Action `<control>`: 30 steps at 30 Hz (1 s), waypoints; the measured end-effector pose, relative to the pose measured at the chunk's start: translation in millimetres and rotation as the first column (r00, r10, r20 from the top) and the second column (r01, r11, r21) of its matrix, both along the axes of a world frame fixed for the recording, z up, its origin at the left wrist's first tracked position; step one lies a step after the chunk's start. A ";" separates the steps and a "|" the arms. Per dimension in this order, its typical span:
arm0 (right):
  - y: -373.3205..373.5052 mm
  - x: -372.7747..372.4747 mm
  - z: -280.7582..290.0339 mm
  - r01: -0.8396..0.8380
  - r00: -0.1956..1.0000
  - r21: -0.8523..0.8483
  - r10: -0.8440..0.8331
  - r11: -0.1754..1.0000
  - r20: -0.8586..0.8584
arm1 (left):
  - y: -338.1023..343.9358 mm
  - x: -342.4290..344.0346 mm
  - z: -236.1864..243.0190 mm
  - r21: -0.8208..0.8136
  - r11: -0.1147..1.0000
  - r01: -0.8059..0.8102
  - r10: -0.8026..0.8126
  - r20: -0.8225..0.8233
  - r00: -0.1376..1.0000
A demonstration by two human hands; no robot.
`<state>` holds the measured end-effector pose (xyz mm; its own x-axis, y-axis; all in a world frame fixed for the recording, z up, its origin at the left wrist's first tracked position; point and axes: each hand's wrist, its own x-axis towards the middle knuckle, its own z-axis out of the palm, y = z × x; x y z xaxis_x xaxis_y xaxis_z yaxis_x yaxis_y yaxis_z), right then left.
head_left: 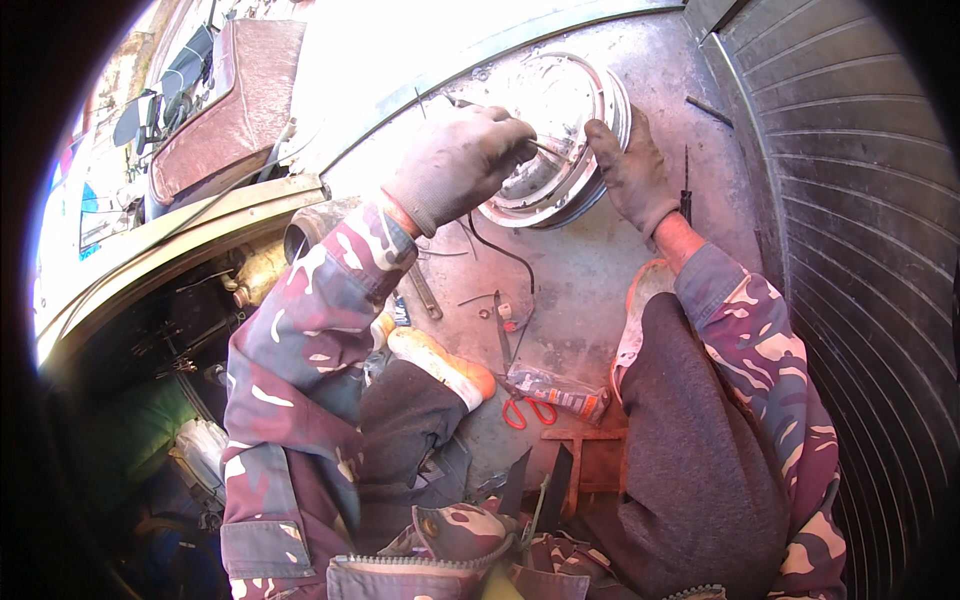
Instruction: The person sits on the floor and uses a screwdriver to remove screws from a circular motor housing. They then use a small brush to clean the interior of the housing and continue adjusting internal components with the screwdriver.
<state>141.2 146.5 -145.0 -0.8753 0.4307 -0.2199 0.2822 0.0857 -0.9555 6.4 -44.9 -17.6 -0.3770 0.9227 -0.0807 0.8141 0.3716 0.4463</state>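
Left hand (460, 165), gloved: fingers curled in, pinching a thin metal rod (552, 151), its tip over the inside of the wheel rim. Right hand (637, 175), gloved: fingers clamped on the rim's right edge. Wheel rim (597, 88) is upper centre of frame, silver, open face up, tilted. Glare hides most of what's inside it.

Below the rim, on the grey floor (590, 290): curved black cable (510, 252), flat metal strip (425, 292), red-handled scissors (529, 412) at lower centre. Just above the scissors, a clear plastic packet (560, 390) with orange label; can't make out contents. Reddish metal frame (572, 470) near the bottom edge.

Black-handled driver (686, 195) right of the right hand, dark bar (709, 111) above it. Open-ended metal cylinder (297, 238) at centre left, mouth dark, can't tell what it holds. Pale plastic bag (203, 445) lower left, contents unclear. Brown padded seat (235, 105) upper left, ribbed dark wall (850, 170) along the right side.
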 end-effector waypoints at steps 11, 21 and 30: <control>1.2 0.7 6.3 0.003 0.999 0.031 -0.004 1.000 0.036 | 14.2 13.1 17.3 -0.602 0.624 -0.499 0.769 0.586 0.256; -0.1 0.7 5.3 0.013 0.999 0.022 -0.014 1.000 0.036 | 23.6 23.1 24.1 -0.602 0.576 -0.553 0.763 0.638 0.101; -2.3 0.5 4.9 0.001 1.000 -0.016 -0.001 1.000 0.000 | 25.6 5.5 18.7 -0.561 0.680 -0.472 0.698 0.692 0.183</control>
<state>141.7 144.2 -140.1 -0.8746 0.4282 -0.2273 0.2826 0.0695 -0.9567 11.9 -19.3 1.1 -0.4353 0.3826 -0.8149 -0.4112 0.7207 0.5580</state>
